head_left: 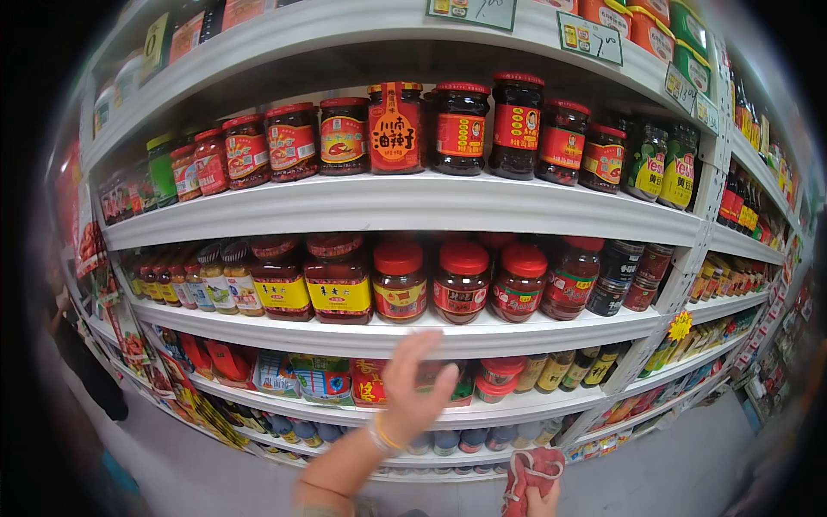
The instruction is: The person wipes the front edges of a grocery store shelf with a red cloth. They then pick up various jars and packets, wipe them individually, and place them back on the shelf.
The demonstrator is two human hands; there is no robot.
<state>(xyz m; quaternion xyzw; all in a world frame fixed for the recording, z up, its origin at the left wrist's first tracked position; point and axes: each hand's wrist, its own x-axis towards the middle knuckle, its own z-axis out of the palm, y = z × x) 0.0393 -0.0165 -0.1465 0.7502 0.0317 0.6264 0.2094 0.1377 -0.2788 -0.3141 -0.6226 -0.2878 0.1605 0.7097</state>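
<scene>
I face white shop shelves packed with sauce jars. My left hand is raised in front of the third shelf, fingers apart and empty, a thin bracelet at its wrist. It hovers just below a row of red-lidded jars on the middle shelf and over red and green packets. My right hand shows only at the bottom edge, closed on a bunched red cloth. A row of dark jars with red labels lines the upper shelf.
Shelves run off to the right with bottles and jars. Paper price tags hang on the top shelf edge. A yellow star tag sticks out at right. A grey floor lies below, and a dark-clad person stands far left.
</scene>
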